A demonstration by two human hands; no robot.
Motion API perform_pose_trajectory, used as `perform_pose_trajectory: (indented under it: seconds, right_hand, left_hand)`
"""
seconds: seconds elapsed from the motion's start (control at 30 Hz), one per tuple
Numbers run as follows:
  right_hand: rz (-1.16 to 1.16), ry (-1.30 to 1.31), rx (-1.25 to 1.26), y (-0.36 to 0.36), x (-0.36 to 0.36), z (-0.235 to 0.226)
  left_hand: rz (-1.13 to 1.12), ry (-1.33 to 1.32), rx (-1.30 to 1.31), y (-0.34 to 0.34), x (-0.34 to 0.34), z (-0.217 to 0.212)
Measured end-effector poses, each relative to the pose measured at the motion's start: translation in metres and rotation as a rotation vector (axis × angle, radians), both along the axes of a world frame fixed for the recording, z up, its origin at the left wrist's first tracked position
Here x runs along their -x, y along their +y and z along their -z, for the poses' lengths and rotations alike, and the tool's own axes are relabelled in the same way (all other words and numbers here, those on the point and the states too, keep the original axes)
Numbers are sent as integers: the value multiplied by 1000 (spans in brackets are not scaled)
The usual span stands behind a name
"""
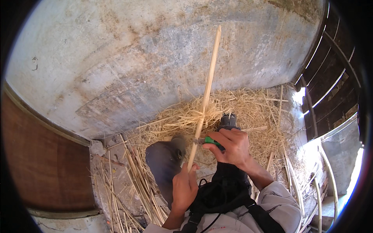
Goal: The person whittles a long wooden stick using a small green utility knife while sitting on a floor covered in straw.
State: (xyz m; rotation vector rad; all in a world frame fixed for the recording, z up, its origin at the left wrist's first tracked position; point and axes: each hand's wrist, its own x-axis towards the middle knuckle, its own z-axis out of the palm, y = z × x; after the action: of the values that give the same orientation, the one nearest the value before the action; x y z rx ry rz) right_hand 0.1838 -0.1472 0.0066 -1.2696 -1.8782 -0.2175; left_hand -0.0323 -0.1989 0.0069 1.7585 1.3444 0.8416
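Note:
My left hand [184, 188] is closed round the lower end of a long, pale bamboo strip [210, 79]. The strip slants up and away from me, its far end standing out against the wall. In my right hand [232, 146] is a knife with a green handle [211, 141], gripped with the fingers wrapped round it. Its short grey blade lies across the strip, a little above my left hand. Curled shavings [206, 112] cling to the strip just beyond the blade. My fingers hide part of the knife handle.
A heap of straw-coloured shavings [254, 105] covers the floor by my feet. Bundled bamboo strips [142, 176] lie at the left, and longer poles [329, 174] lean at the right. Ahead rises a stained wall [136, 58]; a brown panel [46, 159] stands left, dark slats [330, 77] right.

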Motion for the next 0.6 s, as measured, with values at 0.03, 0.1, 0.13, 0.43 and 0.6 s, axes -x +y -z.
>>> perform_pose_trajectory:
  seconds: [0.03,0.1,0.13,0.43,0.6]
  right_hand:
    - [3,-1,-4,0,0,0]
    - [-5,6,-17,2,1,1]
    - [-9,9,-23,3,1,1]
    - [100,149,-80,17,-19,-3]
    - [6,231,112,19,-16,0]
  left_hand:
    - [1,-1,-2,0,0,0]
    - [-4,0,-8,1,1,0]
    - [-2,-3,-18,1,1,2]
    - [59,-82,64,-10,1,1]
    - [66,-63,30,-5,10,9]
